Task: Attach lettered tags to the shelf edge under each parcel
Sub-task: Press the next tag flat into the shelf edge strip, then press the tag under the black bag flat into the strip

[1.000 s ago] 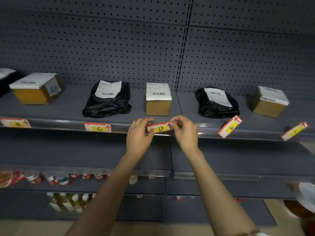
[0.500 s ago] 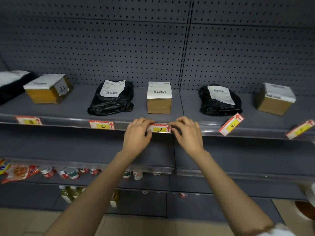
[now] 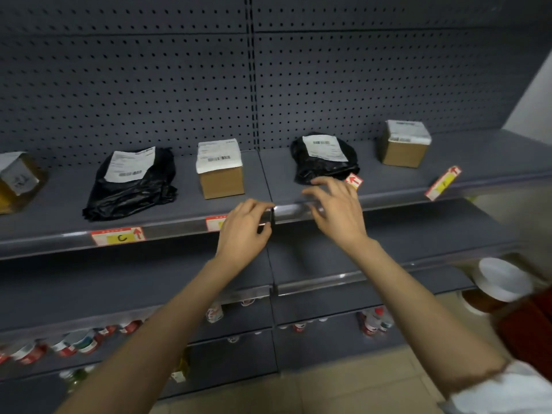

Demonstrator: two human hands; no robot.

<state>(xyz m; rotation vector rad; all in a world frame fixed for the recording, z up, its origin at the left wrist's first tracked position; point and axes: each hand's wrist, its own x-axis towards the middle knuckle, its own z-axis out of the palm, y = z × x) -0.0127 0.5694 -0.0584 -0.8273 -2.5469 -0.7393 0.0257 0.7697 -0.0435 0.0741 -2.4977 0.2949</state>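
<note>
Parcels line the grey shelf (image 3: 298, 209): a black bag (image 3: 134, 186), a small box (image 3: 221, 170), a second black bag (image 3: 325, 159) and another box (image 3: 404, 144). Tag C (image 3: 118, 236) sits flat in the shelf edge. Tag D (image 3: 215, 223) sits under the small box, mostly hidden by my left hand (image 3: 243, 231), whose fingers curl at the edge. My right hand (image 3: 334, 209) hovers open over the edge below the second bag, covering most of the tilted tag E (image 3: 354, 180). Tag F (image 3: 442, 183) hangs tilted under the right box.
A partly visible box (image 3: 18, 180) stands at the far left. Pegboard backs the shelf. Bottles and cans (image 3: 74, 345) fill the lower shelves. A white lid on a brown container (image 3: 501, 282) is at the right, by a red object (image 3: 528, 330).
Both hands let go of tag D, which now stays in the shelf edge. My right hand moved right toward tag E. The view swung right.
</note>
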